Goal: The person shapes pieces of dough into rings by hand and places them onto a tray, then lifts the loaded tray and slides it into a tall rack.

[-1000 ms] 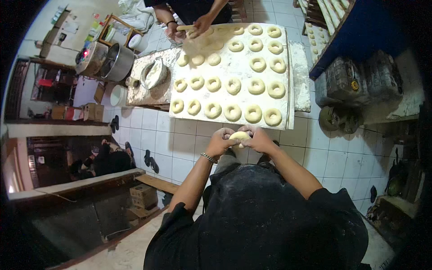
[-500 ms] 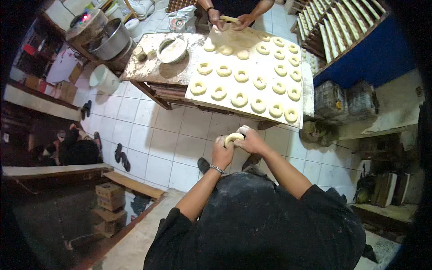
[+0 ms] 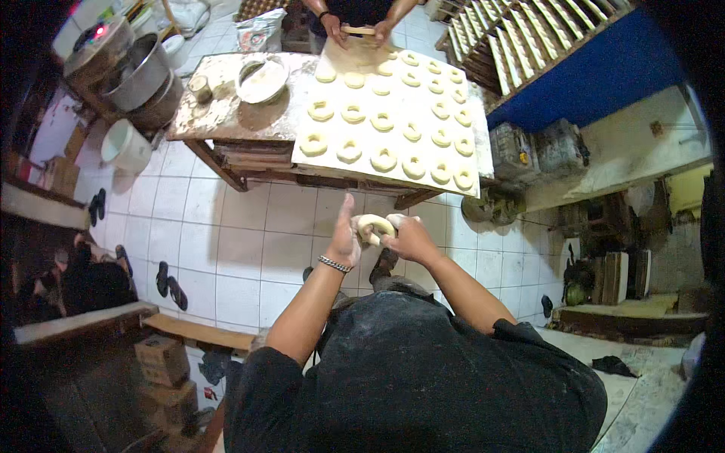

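A pale dough ring (image 3: 370,221) is held in front of my body, above the floor, with its hole facing up. My right hand (image 3: 411,238) has its fingers closed on the ring's right side. Beside the ring's left edge, my left hand (image 3: 345,235) is open, its fingers stretched out and its palm turned toward the dough. I cannot tell how far the left hand touches it. Rows of similar dough rings (image 3: 384,159) lie on a floured white board (image 3: 302,172) on the table ahead.
Across the table, another person's hands (image 3: 359,32) hold a strip of dough. A bowl of flour (image 3: 260,81) and a small cup (image 3: 200,88) stand on the table's left part. A white bucket (image 3: 126,147) is on the floor. Racks of dough (image 3: 536,38) rise at the far right.
My left hand has gone from gripping the dough to open with fingers extended. The dough, earlier a curved piece between both hands, now shows as a ring in the right. The view has shifted right.
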A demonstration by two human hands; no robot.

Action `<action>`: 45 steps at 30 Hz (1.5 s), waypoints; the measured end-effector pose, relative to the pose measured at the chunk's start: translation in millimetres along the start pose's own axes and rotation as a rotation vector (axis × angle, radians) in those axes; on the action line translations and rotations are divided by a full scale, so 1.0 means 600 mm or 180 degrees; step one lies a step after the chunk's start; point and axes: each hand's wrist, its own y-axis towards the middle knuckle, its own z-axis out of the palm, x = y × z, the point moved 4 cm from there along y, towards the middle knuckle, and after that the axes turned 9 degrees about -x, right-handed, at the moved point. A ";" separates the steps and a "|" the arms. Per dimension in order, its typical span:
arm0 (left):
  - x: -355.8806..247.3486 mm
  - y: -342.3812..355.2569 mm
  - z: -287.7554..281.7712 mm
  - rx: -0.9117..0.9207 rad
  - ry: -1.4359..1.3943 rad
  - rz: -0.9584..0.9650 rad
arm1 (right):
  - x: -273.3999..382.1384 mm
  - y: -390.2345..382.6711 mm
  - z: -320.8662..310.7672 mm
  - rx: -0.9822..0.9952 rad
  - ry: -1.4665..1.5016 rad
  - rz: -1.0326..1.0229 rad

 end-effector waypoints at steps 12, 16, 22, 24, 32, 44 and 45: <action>0.056 0.088 0.143 -0.0146 0.1552 0.0299 | -0.136 0.008 -0.087 -0.0226 0.2781 0.1101; 0.050 0.130 0.182 0.0296 0.0707 -0.0015 | -0.194 0.016 -0.120 0.0631 0.3034 0.1326; 0.043 0.145 0.289 0.0341 0.1118 -0.0279 | -0.277 0.058 -0.216 0.1143 0.1819 0.0279; 0.055 0.159 0.316 0.0042 0.1106 -0.0196 | -0.293 0.089 -0.212 0.1081 0.2347 0.0355; 0.012 0.268 0.360 0.0014 0.1238 -0.0340 | -0.339 0.201 -0.240 0.0614 0.2160 0.0483; -0.220 0.510 0.270 0.0537 0.1530 -0.0227 | -0.346 0.441 -0.261 0.0554 0.2831 0.1738; -0.230 0.547 0.258 0.0303 0.1605 -0.0253 | -0.363 0.478 -0.267 0.0259 0.2850 0.1859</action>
